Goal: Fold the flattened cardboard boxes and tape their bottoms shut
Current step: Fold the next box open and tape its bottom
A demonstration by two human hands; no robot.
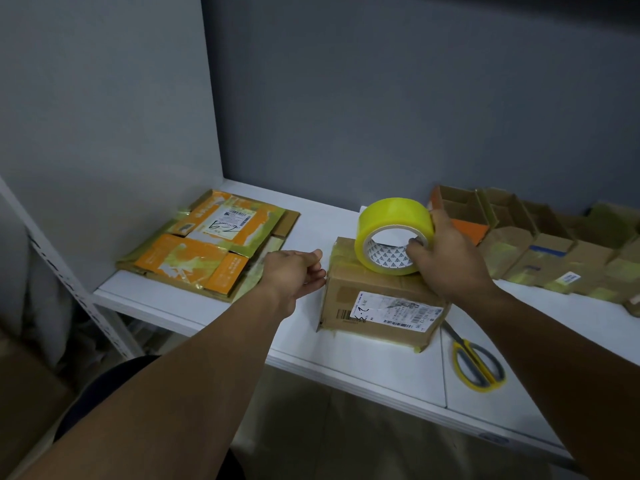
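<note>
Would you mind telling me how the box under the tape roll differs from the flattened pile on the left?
The box is folded up into shape; the flattened pile lies flat. The box is plain brown; the pile shows orange panels. Both carry labels and old tape.

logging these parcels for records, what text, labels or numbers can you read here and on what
No text reads clearly.
The shipping label on the taped box: barcodes, small print, black scrawl, all blurred.
The label on the flattened boxes: barcode and scrawl, unreadable.
Print on their orange panel: too small.
Core of the tape roll: triangle pattern, no words.
The sticker on the folded boxes at right: blurred.
</note>
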